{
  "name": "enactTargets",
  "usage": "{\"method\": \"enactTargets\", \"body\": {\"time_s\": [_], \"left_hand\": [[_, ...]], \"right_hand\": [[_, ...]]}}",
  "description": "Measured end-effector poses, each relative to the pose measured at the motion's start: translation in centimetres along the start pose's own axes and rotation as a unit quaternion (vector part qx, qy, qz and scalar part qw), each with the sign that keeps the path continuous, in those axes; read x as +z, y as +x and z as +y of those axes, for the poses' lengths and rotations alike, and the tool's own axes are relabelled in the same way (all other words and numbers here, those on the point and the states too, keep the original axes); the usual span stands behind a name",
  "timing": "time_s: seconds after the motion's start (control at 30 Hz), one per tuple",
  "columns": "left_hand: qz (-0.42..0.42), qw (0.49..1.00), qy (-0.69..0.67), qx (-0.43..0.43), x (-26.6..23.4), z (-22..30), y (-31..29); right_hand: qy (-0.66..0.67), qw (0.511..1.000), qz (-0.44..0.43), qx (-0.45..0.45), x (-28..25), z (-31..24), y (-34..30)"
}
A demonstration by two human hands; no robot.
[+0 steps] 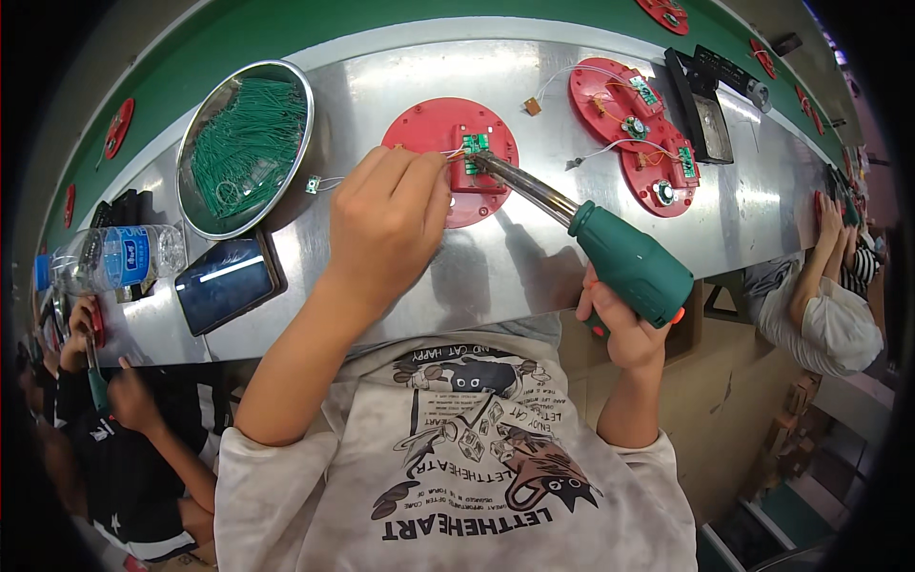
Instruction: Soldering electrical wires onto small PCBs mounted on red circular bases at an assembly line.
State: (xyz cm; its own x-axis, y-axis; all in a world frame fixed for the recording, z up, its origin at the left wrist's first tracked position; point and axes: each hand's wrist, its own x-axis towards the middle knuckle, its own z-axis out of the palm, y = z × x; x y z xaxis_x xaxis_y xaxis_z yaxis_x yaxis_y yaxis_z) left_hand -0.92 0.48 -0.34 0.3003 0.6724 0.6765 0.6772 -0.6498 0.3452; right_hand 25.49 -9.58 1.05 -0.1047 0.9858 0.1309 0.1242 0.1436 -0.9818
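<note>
My right hand point(623, 324) grips the handle of a green soldering gun point(631, 264), whose metal tip reaches up and left. That tip touches or sits just over a small green circuit board point(474, 143) on a round red plastic disc point(419, 124). From the left, my left hand point(389, 214) leans over the disc with its fingers pinched at thin wires point(456, 153) leading to the board. A white wire with a tiny board point(314, 185) on its end sticks out left of that hand. The exact fingertip contact is hidden by the knuckles.
A steel bowl point(307, 143) full of green wires stands left, near a dark phone point(229, 283) and a water bottle point(133, 255). Two red discs with boards point(658, 181) and a black tray point(707, 124) lie right. Green conveyor belt point(353, 21) runs behind. Co-workers sit on both sides.
</note>
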Motion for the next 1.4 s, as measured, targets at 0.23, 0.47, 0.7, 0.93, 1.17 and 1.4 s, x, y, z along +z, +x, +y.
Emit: {"method": "enactTargets", "body": {"time_s": [0.23,0.47,0.7,0.93,1.17,1.4], "left_hand": [[-0.001,1.000,-0.004,-0.001,0.0,-0.2,-0.1],[-0.002,1.000,-0.008,0.002,0.0,-0.1,0.1],[-0.008,1.000,-0.005,-0.003,0.0,0.2,0.1],[-0.017,1.000,-0.007,-0.017,-0.3,0.5,0.0],[0.003,1.000,-0.021,-0.020,-0.3,0.4,0.1],[0.083,0.995,-0.044,-0.043,-1.2,1.0,0.4]], "right_hand": [[0.029,0.999,0.023,0.003,0.4,-0.6,-0.2],[0.040,0.997,0.065,0.004,0.1,-1.1,-0.6],[0.044,0.996,0.077,-0.001,0.3,-0.8,-0.9],[0.042,0.997,0.065,-0.004,0.2,-0.7,-0.8],[0.020,0.998,0.054,-0.014,0.2,-0.5,-0.7],[-0.013,0.999,0.019,-0.042,-0.4,0.4,-0.9]]}}
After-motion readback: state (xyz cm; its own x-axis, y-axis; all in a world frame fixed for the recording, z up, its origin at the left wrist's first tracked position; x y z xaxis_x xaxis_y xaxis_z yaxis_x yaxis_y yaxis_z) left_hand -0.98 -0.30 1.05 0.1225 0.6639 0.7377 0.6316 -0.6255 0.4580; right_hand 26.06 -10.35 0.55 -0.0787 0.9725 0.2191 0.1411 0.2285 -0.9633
